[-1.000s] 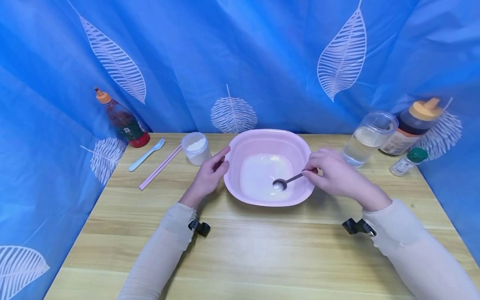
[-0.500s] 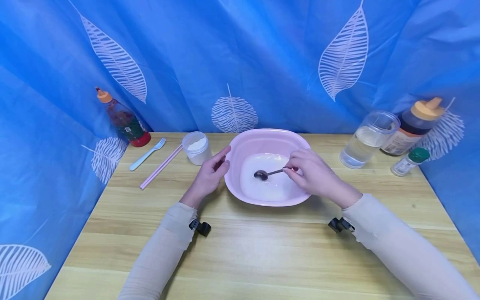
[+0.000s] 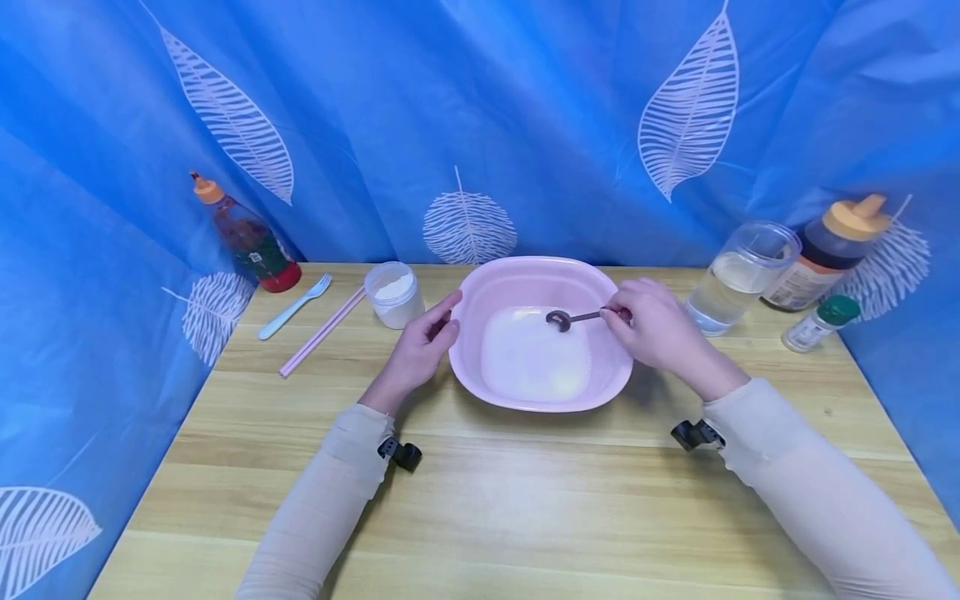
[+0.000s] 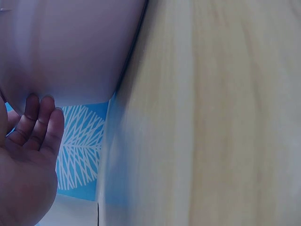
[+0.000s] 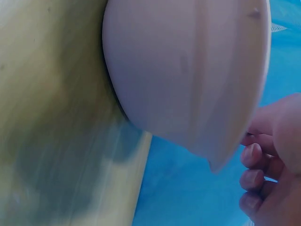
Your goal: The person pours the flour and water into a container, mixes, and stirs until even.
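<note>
A pink basin (image 3: 471, 367) stands mid-table with a whitish layer (image 3: 536, 362) over its bottom. Over its right rim, my right hand (image 3: 652, 321) pinches the handle end of a dark spoon (image 3: 558, 321). The spoon's bowl is inside the basin, towards the back; whether it touches the whitish layer I cannot tell. In the right wrist view, the basin's outer wall hides the spoon. On the other side, my left hand (image 3: 416, 350) rests against the basin's left rim. Its fingers (image 4: 40, 122) touch the outer wall in the left wrist view, loosely bent and not wrapped around it.
Left of the basin are a jar of white powder (image 3: 393, 296), pink chopsticks (image 3: 322, 332), a light-blue fork (image 3: 295, 308) and a red sauce bottle (image 3: 255, 242). At right stand a water-filled cup (image 3: 723, 292), a dark sauce bottle (image 3: 813, 267) and a green-capped shaker (image 3: 817, 325).
My right hand swept the spoon left across the basin, then back right and farther towards the rear. The left hand and the basin have stayed in place.
</note>
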`<state>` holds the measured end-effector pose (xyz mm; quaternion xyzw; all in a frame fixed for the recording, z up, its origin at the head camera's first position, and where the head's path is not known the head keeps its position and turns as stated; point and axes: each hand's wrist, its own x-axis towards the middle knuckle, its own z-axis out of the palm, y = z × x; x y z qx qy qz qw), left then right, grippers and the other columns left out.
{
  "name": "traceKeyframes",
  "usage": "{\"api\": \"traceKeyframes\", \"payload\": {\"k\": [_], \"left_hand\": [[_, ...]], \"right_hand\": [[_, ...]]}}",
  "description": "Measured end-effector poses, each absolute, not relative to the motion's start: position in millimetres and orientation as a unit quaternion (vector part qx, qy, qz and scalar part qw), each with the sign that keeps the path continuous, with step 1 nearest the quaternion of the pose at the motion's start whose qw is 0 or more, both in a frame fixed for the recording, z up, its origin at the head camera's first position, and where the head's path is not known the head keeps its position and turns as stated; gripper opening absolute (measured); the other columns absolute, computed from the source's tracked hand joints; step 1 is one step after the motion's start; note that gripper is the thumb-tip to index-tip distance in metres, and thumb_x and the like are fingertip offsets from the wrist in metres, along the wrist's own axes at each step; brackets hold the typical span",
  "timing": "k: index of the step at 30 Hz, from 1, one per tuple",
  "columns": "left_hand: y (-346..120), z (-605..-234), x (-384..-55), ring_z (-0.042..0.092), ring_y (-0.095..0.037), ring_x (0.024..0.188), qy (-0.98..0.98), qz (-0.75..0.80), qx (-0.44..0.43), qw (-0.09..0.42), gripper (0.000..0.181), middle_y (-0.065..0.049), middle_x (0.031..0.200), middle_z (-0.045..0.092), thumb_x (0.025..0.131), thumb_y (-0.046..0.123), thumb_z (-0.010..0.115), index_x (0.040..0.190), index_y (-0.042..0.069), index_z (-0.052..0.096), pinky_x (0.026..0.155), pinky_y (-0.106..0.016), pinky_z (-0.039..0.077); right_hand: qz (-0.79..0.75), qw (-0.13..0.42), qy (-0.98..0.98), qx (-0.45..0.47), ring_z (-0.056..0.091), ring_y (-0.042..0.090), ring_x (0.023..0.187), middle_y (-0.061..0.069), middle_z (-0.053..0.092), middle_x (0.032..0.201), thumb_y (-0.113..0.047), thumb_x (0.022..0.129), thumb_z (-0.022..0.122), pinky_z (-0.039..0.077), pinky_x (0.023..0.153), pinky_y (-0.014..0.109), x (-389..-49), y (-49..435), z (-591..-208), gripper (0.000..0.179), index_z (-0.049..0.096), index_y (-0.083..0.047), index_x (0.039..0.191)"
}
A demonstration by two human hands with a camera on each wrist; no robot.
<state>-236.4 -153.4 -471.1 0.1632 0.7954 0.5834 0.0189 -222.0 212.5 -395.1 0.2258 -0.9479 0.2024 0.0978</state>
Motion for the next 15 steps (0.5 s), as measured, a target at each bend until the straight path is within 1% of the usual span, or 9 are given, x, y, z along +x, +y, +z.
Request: {"api": "traceKeyframes", "payload": {"k": [4,7,11,15], "left_hand": [[-154,-472,-236,0.052,-0.022,0.098,0.795,0.584,0.162,0.018,0.052,-0.014,0.112,0.056,0.112,0.016,0.055,0.162,0.01,0.048,0.078,-0.018,0.047],[-154,-473,-236,0.052,-0.022,0.098,0.797,0.582,0.162,0.015,0.052,-0.014,0.111,0.056,0.111,0.016,0.055,0.162,0.01,0.049,0.078,-0.018,0.047],[-153,-471,-236,0.052,-0.023,0.096,0.8,0.577,0.164,0.013,0.052,-0.014,0.11,0.056,0.111,0.016,0.055,0.162,0.009,0.048,0.077,-0.018,0.047],[-154,-469,-235,0.052,-0.024,0.097,0.8,0.577,0.164,0.014,0.052,-0.013,0.11,0.055,0.111,0.016,0.055,0.163,0.009,0.048,0.076,-0.019,0.046]], "right_hand": [[0.196,0.113,-0.944,0.242,0.05,0.026,0.078,0.004,0.057,0.075,-0.007,0.096,0.073,0.039,0.076,0.04,-218,222,-392,0.01,0.076,-0.003,0.086],[0.193,0.116,-0.939,0.258,0.05,0.024,0.078,0.002,0.059,0.076,-0.007,0.093,0.077,0.039,0.076,0.04,-215,229,-391,0.008,0.076,-0.005,0.086],[0.191,0.083,-0.938,0.277,0.053,0.022,0.085,-0.001,0.067,0.082,-0.009,0.094,0.079,0.04,0.081,0.042,-206,235,-387,0.006,0.077,-0.011,0.088],[0.204,0.057,-0.928,0.306,0.053,0.016,0.089,-0.006,0.069,0.086,-0.009,0.096,0.078,0.043,0.08,0.037,-198,229,-387,0.009,0.079,-0.016,0.089]]}}
